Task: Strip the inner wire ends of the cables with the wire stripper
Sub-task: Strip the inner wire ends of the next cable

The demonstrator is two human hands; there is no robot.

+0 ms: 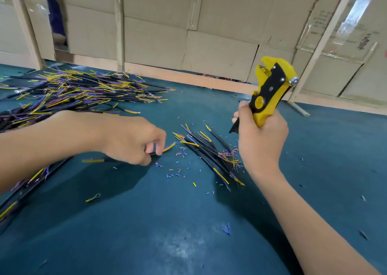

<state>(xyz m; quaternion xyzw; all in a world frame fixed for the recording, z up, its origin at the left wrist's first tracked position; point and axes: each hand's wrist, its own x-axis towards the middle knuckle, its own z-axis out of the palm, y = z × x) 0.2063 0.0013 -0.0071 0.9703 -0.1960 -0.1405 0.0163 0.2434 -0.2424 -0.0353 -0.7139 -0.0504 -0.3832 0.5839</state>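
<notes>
My right hand [261,136] grips the handles of a yellow and black wire stripper [270,88], held upright above the table with its jaws pointing up. My left hand [134,140] pinches one black cable [168,147] low on the table; a yellow inner wire sticks out from my fingers to the right. Between the two hands lies a small bundle of black cables [211,153] with yellow, blue and pink inner wires fanned at both ends.
A large heap of cables [79,90] covers the far left of the blue-green table [167,222]. More cables [25,191] lie under my left forearm. Several tiny insulation scraps [178,168] are scattered in the middle. Cardboard panels [188,34] wall off the back.
</notes>
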